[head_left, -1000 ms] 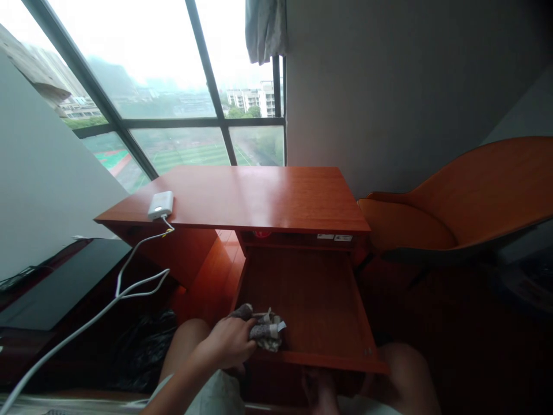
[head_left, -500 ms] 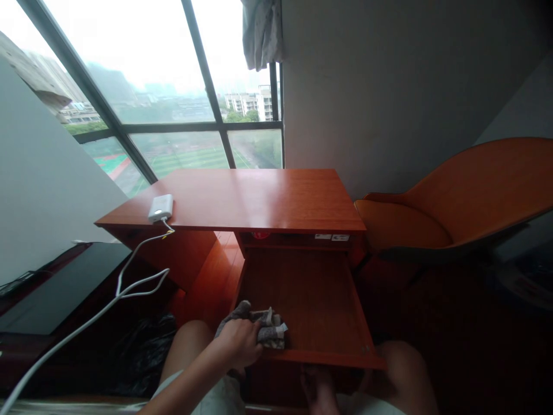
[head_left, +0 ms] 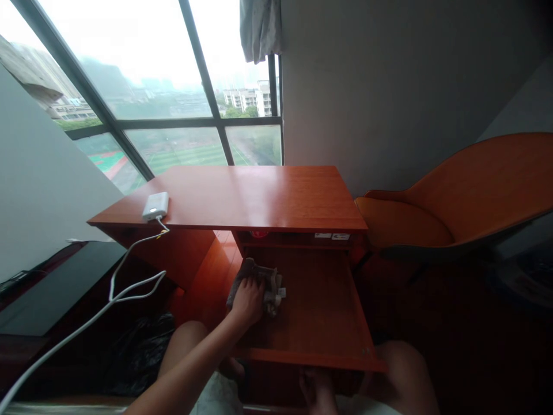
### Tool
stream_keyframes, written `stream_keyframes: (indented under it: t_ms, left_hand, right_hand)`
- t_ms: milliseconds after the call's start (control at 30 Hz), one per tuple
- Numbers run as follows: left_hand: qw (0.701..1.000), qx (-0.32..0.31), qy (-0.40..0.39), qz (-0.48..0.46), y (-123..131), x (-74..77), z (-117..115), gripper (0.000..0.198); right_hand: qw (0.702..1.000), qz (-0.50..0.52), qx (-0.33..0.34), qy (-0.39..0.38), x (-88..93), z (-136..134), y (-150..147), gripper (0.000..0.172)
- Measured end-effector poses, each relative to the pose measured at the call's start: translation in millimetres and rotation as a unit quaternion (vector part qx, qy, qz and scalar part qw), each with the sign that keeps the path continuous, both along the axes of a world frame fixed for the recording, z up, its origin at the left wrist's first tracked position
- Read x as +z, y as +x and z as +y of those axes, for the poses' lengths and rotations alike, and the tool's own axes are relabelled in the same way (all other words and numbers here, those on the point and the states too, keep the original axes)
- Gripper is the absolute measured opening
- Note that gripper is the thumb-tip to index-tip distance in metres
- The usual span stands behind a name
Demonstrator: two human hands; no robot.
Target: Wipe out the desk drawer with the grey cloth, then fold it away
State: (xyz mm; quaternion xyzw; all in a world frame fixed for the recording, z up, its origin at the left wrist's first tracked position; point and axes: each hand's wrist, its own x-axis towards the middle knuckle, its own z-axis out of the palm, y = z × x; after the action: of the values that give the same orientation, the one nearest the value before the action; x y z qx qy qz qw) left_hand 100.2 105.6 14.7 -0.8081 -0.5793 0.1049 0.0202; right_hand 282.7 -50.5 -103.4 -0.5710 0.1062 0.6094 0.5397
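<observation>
A grey-brown cloth with a small white tag lies bunched under my left hand, whose fingers close over it. This hand presses the cloth along the left side of the pulled-out wooden drawer. Low at the drawer's front panel is my right hand, in shadow, with its fingers curled against the lower edge. Part of those fingers is hidden beneath the panel. The drawer belongs to a reddish-brown desk.
On the desk's left end rests a white power adapter with a white cable trailing toward me. An orange chair stands at the right. A black plastic bag lies at lower left, and my legs flank the drawer.
My left hand has moved the cloth away from me, from the drawer's front left corner to farther along its left side. The right hand stays at the drawer front.
</observation>
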Motion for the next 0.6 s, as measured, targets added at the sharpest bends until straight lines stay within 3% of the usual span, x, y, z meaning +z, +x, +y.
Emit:
stream_keyframes:
  t_ms: [267, 600]
  left_hand:
    - [0.998, -0.024, 0.065, -0.003, -4, -13.5, 56, 0.061]
    - [0.993, 0.077, 0.069, -0.062, 24, -29.1, 115, 0.065]
  right_hand:
    - [1.000, -0.012, 0.005, -0.028, -9.7, 4, -2, 0.027]
    - [0.997, -0.018, 0.037, -0.066, -15.7, 0, 2, 0.017]
